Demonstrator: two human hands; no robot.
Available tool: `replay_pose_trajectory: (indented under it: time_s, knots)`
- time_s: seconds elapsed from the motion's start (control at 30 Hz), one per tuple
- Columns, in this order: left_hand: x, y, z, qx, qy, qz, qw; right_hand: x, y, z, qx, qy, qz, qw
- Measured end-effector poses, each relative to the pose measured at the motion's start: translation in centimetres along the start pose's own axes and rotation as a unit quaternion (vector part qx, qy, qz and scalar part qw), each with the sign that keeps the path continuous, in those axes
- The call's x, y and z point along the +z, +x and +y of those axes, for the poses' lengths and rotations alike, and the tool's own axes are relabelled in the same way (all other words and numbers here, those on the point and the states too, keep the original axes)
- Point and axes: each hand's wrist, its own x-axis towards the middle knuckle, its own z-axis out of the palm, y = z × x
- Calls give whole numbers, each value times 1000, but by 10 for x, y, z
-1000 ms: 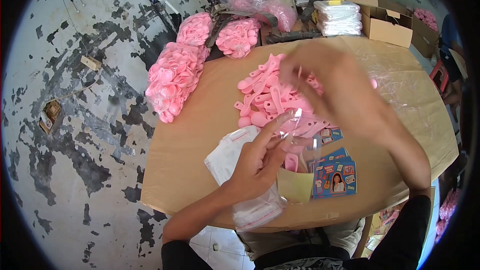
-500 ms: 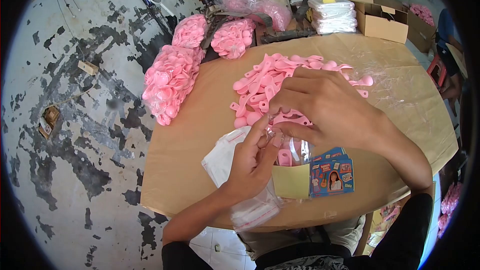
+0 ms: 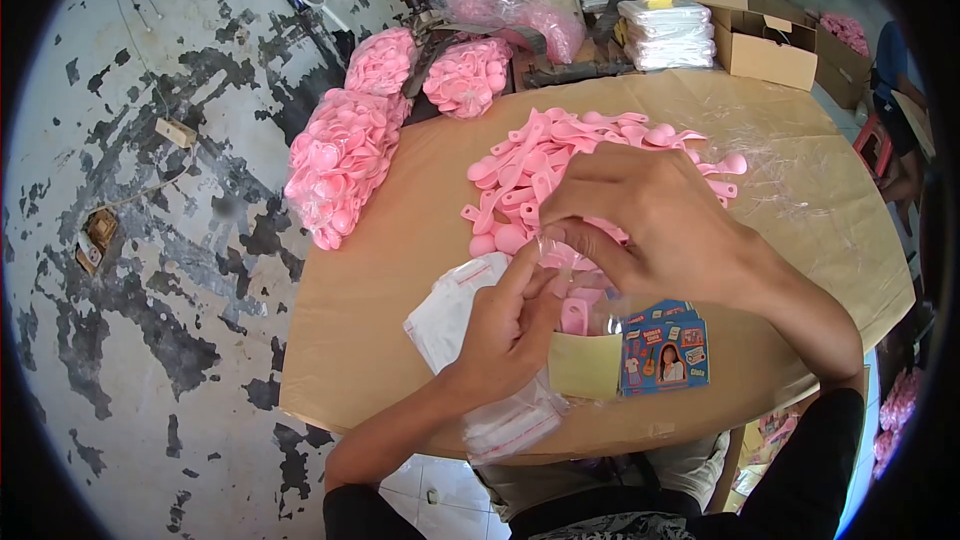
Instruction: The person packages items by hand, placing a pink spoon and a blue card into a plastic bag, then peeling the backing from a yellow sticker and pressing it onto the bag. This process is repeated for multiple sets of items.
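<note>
Both hands are pinched at the upper edge of a clear plastic bag (image 3: 610,322) over the front of the table. My left hand (image 3: 495,330) grips it from the left, thumb and forefinger together. From above right, my right hand (image 3: 665,225) pinches the same edge between thumb and bent fingers. Through the plastic shows a pink spoon (image 3: 574,316); its far end is hidden. Just below lie a pale yellow card (image 3: 585,365) and blue printed cards (image 3: 665,358). Flat clear bags (image 3: 450,308) lie partly under my left hand. Behind my right hand spreads a heap of pink spoons (image 3: 520,165).
Bulging bags of pink spoons (image 3: 340,160) stand at the table's left back edge. White plastic-wrapped stacks (image 3: 665,35) and an open cardboard box (image 3: 765,50) are at the back. Plastic scraps (image 3: 775,175) lie at right. Another person (image 3: 895,90) is at the far right.
My right hand has shifted slightly downward and right at the bag's edge. My left hand stays almost in place, and the plastic between them has changed shape.
</note>
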Motion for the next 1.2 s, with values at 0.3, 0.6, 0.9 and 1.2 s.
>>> replay_pose_trajectory:
  time_s: [0.3,0.6,0.9,1.2]
  knots:
    - [0,4,22,-121,-156,22,980,-85,-1,70,184,203,-20,961]
    - [1,13,15,-180,-203,-42,961,-143,-109,225,291,-268,-88,914]
    - [-7,16,12,-229,-297,-10,927,-93,-31,117,233,145,-93,957]
    - [-9,16,19,-213,-308,56,926,18,-23,26,219,292,-110,924]
